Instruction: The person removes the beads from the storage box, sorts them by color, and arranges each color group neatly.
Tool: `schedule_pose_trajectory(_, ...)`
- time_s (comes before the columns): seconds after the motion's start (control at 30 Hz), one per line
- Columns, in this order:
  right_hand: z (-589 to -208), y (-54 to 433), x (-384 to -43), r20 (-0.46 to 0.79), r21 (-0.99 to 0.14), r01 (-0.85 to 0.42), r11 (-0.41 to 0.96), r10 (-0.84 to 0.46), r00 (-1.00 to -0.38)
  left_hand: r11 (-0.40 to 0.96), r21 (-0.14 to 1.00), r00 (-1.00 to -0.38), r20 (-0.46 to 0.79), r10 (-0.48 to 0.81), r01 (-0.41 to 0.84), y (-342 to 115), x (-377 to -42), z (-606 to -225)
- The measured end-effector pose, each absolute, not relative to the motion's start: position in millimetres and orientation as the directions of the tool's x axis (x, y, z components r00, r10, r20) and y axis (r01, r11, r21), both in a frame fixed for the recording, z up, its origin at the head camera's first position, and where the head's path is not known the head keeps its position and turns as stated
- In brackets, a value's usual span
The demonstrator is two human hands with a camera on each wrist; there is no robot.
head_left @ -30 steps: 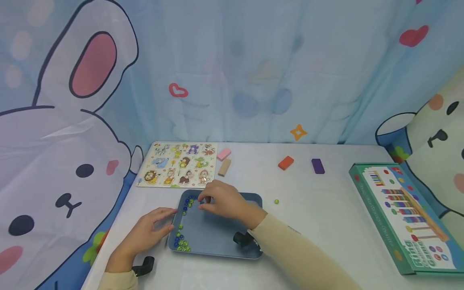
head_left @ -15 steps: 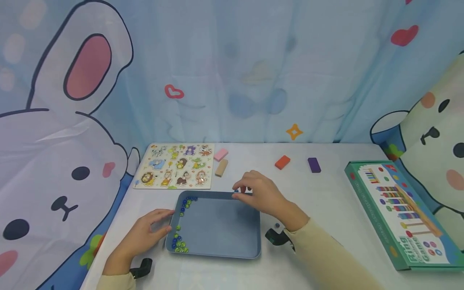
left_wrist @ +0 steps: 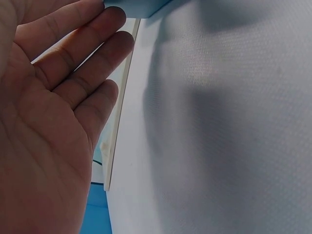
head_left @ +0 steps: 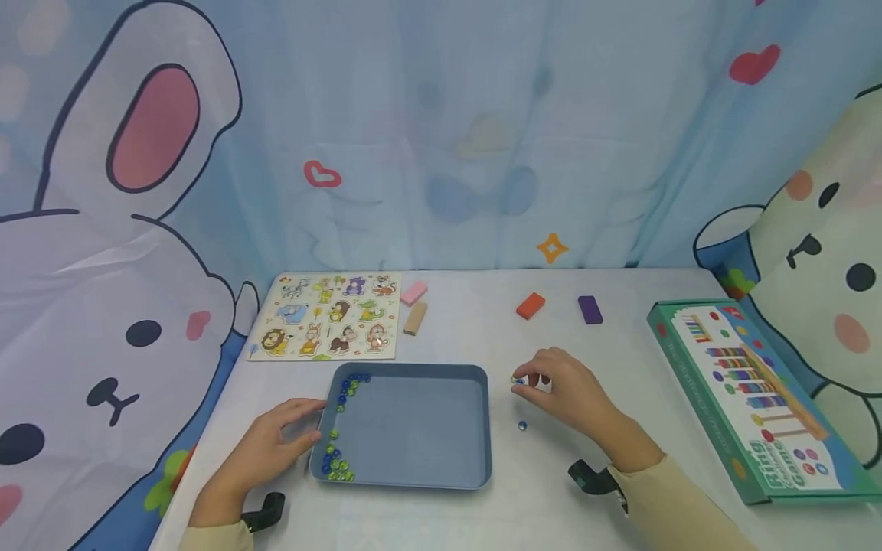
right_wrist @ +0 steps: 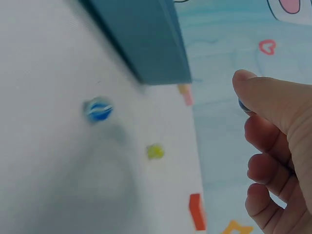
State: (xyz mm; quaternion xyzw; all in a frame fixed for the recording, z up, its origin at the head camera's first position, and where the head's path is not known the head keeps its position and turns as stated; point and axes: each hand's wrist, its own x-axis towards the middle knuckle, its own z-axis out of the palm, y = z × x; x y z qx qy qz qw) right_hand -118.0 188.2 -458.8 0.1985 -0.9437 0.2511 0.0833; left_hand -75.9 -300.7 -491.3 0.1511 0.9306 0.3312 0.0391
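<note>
My right hand (head_left: 568, 390) is over the table to the right of the grey-blue tray (head_left: 420, 428), pinching a small blue marble (right_wrist: 244, 105) between thumb and forefinger. Most of that marble is hidden by the thumb. Below the hand, a blue marble (head_left: 522, 425) lies on the table, and a yellow-green marble (right_wrist: 155, 151) lies farther back in the right wrist view. Along the tray's left side sit several blue and green marbles (head_left: 339, 465), with another cluster (head_left: 353, 383) in its far left corner. My left hand (head_left: 265, 451) rests with relaxed fingers at the tray's left edge.
An animal puzzle board (head_left: 327, 317) lies behind the tray. Beside it are a pink block (head_left: 414, 293) and a tan block (head_left: 416, 318). An orange block (head_left: 530, 305) and a purple block (head_left: 589, 310) lie farther right. A green toy box (head_left: 758, 405) occupies the right side.
My right hand has moved from the tray's far left corner, rightward over the rim, to above the table, carrying a blue marble. The left hand stays by the tray's left edge.
</note>
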Motion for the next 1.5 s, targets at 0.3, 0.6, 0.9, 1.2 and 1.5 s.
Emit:
schedule_pose_trajectory(0.3, -483, 209, -99, 0.088, -0.447, -0.302, 0.842, -0.294, -0.952, 0.739, 0.623, -0.953, 0.037, 0.300, 0.257, -302, -74, -493)
schedule_pose_trajectory(0.6, -501, 214, -92, 0.016, -0.449, -0.282, 0.848, -0.308, -0.951, 0.734, 0.631, -0.954, 0.035, 0.297, 0.251, -299, -74, -490)
schedule_pose_trajectory(0.9, -509, 213, -91, -0.008, -0.443, -0.273, 0.854, -0.308, -0.951, 0.730, 0.643, -0.957, 0.016, 0.289, 0.231, -298, -74, -489)
schedule_pose_trajectory(1.2, -508, 211, -90, -0.006, -0.457, -0.271, 0.847, -0.308, -0.951, 0.721, 0.657, -0.959, 0.009, 0.284, 0.220, -298, -73, -490)
schedule_pose_trajectory(1.5, -486, 219, -107, 0.121, -0.503, -0.298, 0.811, -0.276, -0.954, 0.718, 0.659, -0.958, 0.012, 0.287, 0.223, -298, -73, -489)
